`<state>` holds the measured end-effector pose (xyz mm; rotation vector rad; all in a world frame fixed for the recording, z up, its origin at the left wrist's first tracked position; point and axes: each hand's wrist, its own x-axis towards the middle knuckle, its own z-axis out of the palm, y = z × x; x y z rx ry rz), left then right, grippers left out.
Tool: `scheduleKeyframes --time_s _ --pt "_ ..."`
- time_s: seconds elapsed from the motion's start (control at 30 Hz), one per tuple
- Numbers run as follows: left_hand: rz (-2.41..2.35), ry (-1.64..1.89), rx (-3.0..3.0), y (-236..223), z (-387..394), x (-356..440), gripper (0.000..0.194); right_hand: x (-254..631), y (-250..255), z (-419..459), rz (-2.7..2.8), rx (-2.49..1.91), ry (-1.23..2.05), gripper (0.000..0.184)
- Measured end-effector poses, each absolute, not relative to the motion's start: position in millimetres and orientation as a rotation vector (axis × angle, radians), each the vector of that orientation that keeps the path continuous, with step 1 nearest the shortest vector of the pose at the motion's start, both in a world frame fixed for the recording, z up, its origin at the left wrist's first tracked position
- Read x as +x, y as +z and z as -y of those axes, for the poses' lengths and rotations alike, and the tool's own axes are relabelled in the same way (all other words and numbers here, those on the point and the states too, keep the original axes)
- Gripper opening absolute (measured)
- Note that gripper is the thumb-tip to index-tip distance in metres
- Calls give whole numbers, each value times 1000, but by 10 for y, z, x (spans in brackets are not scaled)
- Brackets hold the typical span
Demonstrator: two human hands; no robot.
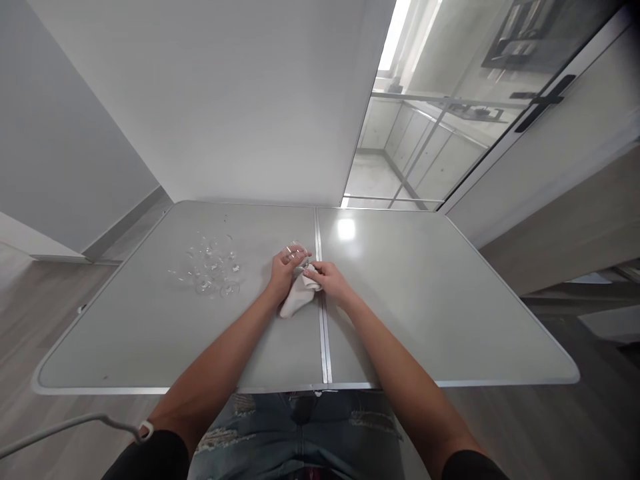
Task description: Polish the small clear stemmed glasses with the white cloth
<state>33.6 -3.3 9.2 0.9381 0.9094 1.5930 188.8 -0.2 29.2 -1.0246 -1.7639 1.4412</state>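
Note:
My left hand is closed around a clear stemmed glass, its rounded part toward the far side of the table. My right hand pinches a white cloth against the near end of that glass. The cloth's loose end droops toward me, just above or on the tabletop. Fingers and cloth hide part of the glass. To the left of my hands, several clear glasses stand or lie grouped together; their outlines are faint and overlap.
The pale folding table has a metal seam down its middle and a metal rim. A white wall rises behind it. A glass-paned door with a black handle is at the right. A grey cable runs by my left arm.

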Motion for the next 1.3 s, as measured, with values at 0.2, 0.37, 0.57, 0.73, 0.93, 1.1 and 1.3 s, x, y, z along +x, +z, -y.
scheduleKeyframes --time_s 0.2,0.37,0.57,0.73,0.93,1.1,1.3 --pt "-933 1580 992 90 15 306 36 1894 274 -6 1739 -955 1448 37" --pt "-960 1635 979 102 6 303 41 1863 196 -28 1888 -1051 979 32" --pt "-879 1570 1009 111 62 326 40 1884 166 -83 1251 -941 1819 32" --pt "-822 1553 1048 111 46 298 47 1902 141 -124 1034 -941 1859 25" --pt "-811 1584 993 121 27 313 59 1972 89 -256 841 -1031 1275 34" --pt "-802 1607 916 134 12 300 55 2129 24 -367 570 -958 1159 25" --pt "-799 1704 903 202 41 303 53 2015 56 -297 597 -987 1346 16"
